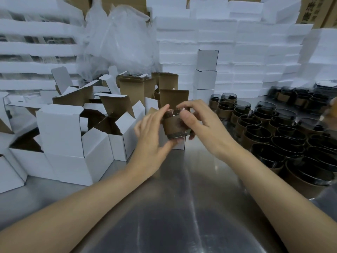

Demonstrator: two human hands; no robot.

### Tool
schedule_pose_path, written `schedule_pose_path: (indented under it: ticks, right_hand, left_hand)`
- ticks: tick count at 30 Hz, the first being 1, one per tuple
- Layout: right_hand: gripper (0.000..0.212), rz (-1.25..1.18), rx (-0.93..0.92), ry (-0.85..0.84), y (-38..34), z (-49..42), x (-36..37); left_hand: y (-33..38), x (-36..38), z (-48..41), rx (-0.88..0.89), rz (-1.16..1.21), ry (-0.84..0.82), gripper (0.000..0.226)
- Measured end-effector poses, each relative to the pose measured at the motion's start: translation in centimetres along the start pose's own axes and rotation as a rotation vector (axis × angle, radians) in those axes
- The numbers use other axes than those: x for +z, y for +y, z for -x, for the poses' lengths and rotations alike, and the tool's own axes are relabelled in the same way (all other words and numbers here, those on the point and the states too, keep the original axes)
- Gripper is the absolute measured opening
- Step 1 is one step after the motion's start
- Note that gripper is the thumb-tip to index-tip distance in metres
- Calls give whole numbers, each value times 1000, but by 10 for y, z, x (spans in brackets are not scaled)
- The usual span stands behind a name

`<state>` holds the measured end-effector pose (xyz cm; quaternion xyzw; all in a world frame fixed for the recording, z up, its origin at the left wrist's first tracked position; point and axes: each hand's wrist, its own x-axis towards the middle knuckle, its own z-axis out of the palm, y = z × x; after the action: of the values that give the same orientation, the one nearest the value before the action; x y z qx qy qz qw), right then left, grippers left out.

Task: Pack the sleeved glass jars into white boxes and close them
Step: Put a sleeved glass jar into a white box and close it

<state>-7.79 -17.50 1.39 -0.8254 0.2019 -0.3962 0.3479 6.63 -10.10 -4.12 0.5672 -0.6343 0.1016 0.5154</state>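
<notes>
Near side, forearms cross the steel table (pixel 182 207). Mid-table, one sleeved jar (pixel 175 125) is held up off the surface by both hands, just in front of an open white box (pixel 180 146). Not boxed yet.

Left hand (pixel 151 136): thumb under the base, fingers spread up the jar's left side. Right hand (pixel 202 125): thumb on the front near the rim, fingers curled over the top.

Left: cluster of open boxes (pixel 116 139), flaps up. Right: big batch of unpacked jars (pixel 269 136). Far: three closed boxes (pixel 207 70), stacked. My read: a few done, most of the job left.
</notes>
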Motion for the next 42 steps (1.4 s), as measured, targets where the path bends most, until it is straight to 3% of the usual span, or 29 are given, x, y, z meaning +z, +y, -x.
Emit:
schedule_pose_path:
  ticks: [5,18,24,29,36,42]
  right_hand:
    - [79,95,-67,-147,8,-1,-11]
    - [77,105,-155,-105,7,-3,-12]
    - [69,136,-334,27,-2,1,-6]
    - [66,216,-428,29,-5,4,3]
    - [64,267,-399,-28,-5,1,-8]
    - [60,454,-319,-46,0,-5,-25]
  left_hand:
    - [-2,-1,-1,-121,42,20,67]
    - [3,-4,-4,-89,59,55,72]
    - [-2,-3,-4,-159,63,69,68]
    - [-2,-1,-6,-179,38,63,63]
    - [-1,-1,-6,-189,61,45,64]
    - [3,-5,-4,-145,138,80,64]
